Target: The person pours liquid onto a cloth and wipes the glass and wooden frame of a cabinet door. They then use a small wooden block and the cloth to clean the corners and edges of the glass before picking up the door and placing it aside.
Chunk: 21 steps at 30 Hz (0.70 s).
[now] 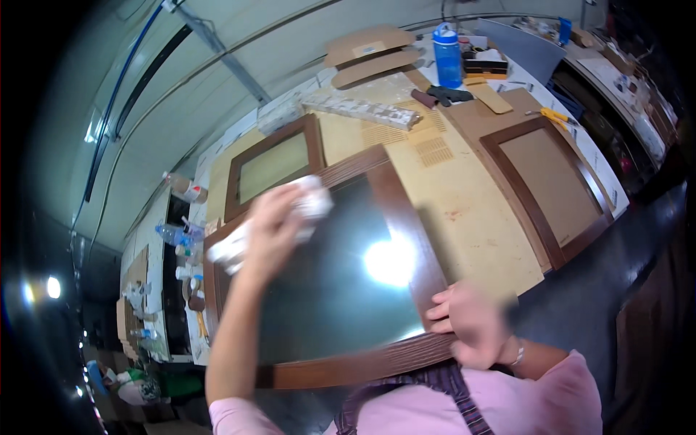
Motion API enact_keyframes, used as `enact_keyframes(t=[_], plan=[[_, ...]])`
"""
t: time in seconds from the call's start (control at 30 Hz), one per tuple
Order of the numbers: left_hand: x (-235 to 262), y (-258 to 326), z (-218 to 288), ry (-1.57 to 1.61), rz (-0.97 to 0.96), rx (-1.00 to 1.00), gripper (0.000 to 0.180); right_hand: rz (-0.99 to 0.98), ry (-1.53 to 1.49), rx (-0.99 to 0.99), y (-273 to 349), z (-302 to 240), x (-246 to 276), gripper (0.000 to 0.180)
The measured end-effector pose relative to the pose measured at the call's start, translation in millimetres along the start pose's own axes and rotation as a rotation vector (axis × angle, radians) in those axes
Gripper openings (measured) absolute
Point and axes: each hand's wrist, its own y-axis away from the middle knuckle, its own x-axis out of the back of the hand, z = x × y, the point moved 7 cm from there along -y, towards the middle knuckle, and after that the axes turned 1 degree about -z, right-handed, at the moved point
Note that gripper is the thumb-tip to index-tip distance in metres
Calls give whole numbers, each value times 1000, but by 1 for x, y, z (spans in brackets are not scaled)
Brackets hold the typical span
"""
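A dark brown wooden frame with a glass panel (319, 290), like a cabinet door, lies tilted toward me at the near side of the table. My left hand (273, 225) is closed around a crumpled white cloth (313, 199) over the panel's upper left part. Hand and cloth are a little blurred, and one end of the cloth hangs out to the left. My right hand (475, 322) grips the frame's near right corner, its fingers over the edge; the back of this hand is smeared by motion. A bright light reflects in the glass.
Smaller brown frames lie behind at the left (312, 141) and at the right (493, 145). Farther back are a paint-spattered bar (362, 109), a blue bottle (447, 58), cardboard (370, 51) and a yellow-handled tool (557, 116). Several bottles (174, 233) stand on the left.
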Motion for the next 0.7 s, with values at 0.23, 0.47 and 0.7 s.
enact_keyframes(t=[0.23,0.47,0.7], plan=[[30,68,-59,-115,-129,153,51,94,377,-190,-114,63,43,30],[-51,-20,42,-227,-115,-256,41,-317,650,-350,-231,182,-27,35],[0,-3,-10,-384,-187,79,31,-331,753,-444,-218,188,-30,41]])
